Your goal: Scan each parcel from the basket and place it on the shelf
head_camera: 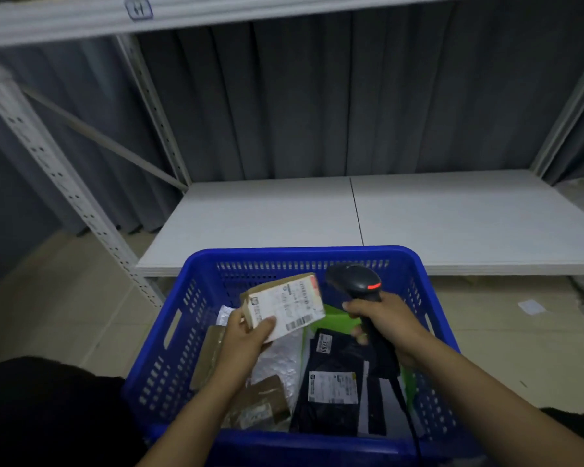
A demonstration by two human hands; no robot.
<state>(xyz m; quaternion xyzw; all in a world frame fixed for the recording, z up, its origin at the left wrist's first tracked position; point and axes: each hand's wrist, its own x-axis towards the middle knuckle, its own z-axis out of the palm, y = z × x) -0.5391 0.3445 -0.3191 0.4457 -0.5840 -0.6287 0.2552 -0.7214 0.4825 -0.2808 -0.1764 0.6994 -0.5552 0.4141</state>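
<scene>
While my left hand (246, 338) grips a small labelled cardboard parcel (285, 305) above the blue basket (169, 358), my right hand (381, 321) clasps a black scanner (354, 281) just beside it, before the white shelf (418, 217)

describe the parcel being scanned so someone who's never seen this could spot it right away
Look above the blue plastic basket in front of the white shelf. The left hand holds up a small cardboard box beside the handheld scanner in the right hand. It is the only parcel lifted, its white label facing up.
</scene>
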